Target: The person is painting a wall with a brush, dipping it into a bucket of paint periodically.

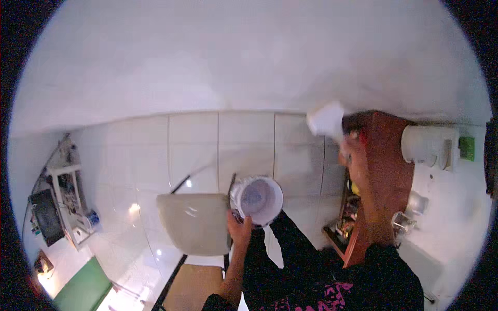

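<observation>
My left hand [240, 228] grips the rim of a white plastic bucket [274, 198], its thumb over the near edge. Pale material lies in the bottom of the bucket; what it is I cannot tell. My right hand [353, 149] is raised at the right, closed around the handle of a blurred white flat-bladed tool [327, 119], perhaps a scraper or a wide brush. The blade points up and left, in front of the white wall [233, 70]. Blur hides whether it touches the wall.
A chair with a pale seat [194, 223] stands left of the bucket on the tiled floor [245, 155]. A reddish-brown cabinet [389, 171] with an open drawer or shelf of items is at the right. A green chair [83, 285] and white frame [68, 194] are far left.
</observation>
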`<state>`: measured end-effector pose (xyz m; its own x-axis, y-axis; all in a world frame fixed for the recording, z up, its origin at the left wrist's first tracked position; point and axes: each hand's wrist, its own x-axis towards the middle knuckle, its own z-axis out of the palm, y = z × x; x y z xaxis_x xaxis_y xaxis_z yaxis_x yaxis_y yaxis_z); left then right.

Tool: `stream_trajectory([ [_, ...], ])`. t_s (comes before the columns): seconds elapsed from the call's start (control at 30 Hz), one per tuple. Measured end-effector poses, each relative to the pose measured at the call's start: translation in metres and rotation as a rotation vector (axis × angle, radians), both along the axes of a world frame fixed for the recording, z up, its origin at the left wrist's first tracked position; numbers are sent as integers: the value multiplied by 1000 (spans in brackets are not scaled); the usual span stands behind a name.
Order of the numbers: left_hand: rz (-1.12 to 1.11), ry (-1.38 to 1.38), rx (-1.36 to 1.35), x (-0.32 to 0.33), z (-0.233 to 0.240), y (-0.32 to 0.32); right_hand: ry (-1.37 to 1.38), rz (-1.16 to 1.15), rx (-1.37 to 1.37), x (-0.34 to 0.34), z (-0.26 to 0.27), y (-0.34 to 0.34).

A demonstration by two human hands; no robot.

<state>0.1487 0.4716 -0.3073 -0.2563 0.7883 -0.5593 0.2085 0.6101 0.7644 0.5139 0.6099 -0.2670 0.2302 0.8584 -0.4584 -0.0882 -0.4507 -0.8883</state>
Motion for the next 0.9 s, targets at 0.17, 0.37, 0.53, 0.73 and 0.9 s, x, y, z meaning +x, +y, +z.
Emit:
stream_trajectory([
  [0.17, -142, 121, 256, 22, 30, -42, 45, 321, -135, -24, 78, -118],
  [0.37, -255, 268, 439, 45, 87, -94, -39, 607, -228, -52, 124, -235],
  [0.53, -144, 104, 455, 48, 124, -162, -96, 654, -244, -62, 164, -298],
  [0.73, 143, -124, 490, 37, 144, -267, -213, 914, -130, -68, 182, -366],
  [0.9, 113, 217, 263, 51, 247, -337, -336, 1102, 102, -72, 157, -423],
])
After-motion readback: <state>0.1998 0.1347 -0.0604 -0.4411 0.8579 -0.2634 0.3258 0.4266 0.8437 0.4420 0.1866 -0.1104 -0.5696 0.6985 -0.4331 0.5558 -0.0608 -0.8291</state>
